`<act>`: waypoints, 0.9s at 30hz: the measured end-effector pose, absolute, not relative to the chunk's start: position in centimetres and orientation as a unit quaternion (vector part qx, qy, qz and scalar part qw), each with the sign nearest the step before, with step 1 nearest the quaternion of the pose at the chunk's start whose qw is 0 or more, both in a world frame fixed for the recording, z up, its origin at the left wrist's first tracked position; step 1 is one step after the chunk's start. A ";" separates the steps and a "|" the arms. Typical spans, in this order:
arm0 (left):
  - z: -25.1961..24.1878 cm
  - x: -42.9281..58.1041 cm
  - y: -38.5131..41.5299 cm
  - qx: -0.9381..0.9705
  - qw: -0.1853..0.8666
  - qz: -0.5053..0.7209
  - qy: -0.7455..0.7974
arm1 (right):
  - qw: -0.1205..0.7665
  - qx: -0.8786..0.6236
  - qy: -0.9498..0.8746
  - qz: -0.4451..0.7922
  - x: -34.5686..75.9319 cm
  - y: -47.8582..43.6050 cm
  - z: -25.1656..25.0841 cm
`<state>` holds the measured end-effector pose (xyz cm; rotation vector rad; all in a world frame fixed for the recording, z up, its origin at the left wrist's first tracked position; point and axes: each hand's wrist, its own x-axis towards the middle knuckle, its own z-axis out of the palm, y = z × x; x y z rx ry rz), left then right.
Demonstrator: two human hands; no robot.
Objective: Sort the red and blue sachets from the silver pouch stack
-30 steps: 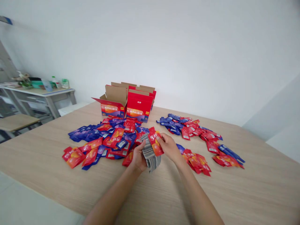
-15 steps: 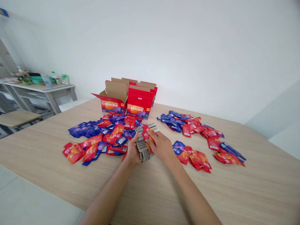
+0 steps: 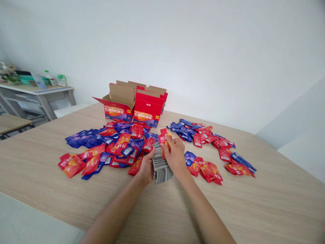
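Observation:
My left hand [image 3: 146,166] is closed on a grey striped cloth [image 3: 162,170], folded into a thick pad. My right hand [image 3: 175,154] pinches a red-and-orange sachet [image 3: 163,137] by its right side, over the upper part of the cloth. The sachet's lower end is partly behind my fingers. Beside my left hand lies a heap of red and blue sachets [image 3: 122,144]. Close to my right wrist is a short overlapping row of sachets [image 3: 208,170].
Open red cartons with raised flaps, among them a left carton [image 3: 118,112] and a right carton [image 3: 147,110], stand against the wall behind the heap. More sachets [image 3: 203,135] spread in a curved band at the right. A side desk [image 3: 38,88] with bottles stands far left.
The sachet has shifted toward the cloth's top edge, uncovering more stripes, and the cloth has turned and moved slightly nearer me. The whole view has swung a little to the right.

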<state>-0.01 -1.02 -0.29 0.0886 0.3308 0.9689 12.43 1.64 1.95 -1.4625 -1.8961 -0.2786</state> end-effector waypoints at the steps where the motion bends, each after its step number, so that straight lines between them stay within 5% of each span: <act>1: -0.2 -0.3 -0.9 0.040 0.865 0.475 0.158 | 0.362 -0.559 -0.739 -0.104 12.2 1.6 1.8; 13: 0.2 -2.2 0.3 0.047 0.815 0.561 0.135 | 0.283 -0.404 -0.867 -0.068 10.2 0.2 -0.5; 27: 0.4 1.0 -1.6 0.062 0.847 0.509 0.143 | 0.397 -0.467 -0.785 0.094 10.8 0.2 -0.1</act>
